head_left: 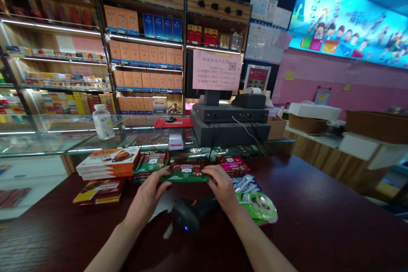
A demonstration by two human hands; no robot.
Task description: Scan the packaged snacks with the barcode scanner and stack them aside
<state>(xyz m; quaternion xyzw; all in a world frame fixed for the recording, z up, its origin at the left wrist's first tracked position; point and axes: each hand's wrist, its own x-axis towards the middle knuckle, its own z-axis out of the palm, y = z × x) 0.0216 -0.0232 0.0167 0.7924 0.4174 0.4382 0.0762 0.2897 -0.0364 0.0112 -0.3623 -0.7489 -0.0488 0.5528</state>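
Note:
A green and dark red snack packet (187, 172) is held between my two hands above the dark wooden counter. My left hand (152, 191) pinches its left end, and the fingers of my right hand (222, 185) close on its right end. Just below lies a black barcode scanner (188, 214) with a blue light. Similar green packets (152, 163) are stacked left of the held one. To the right are a pink and red packet (232, 165), blue and white wrapped sticks (247, 183) and a green pouch (259, 207), partly behind my right wrist.
Orange and white boxes (110, 163) sit on the left, with yellow and brown packets (100, 191) in front. A white bottle (103, 122) stands on the glass case. Behind are a cash register (229, 125), a computer mouse (171, 119) and stocked shelves. A pink paper sign (216, 69) covers the monitor.

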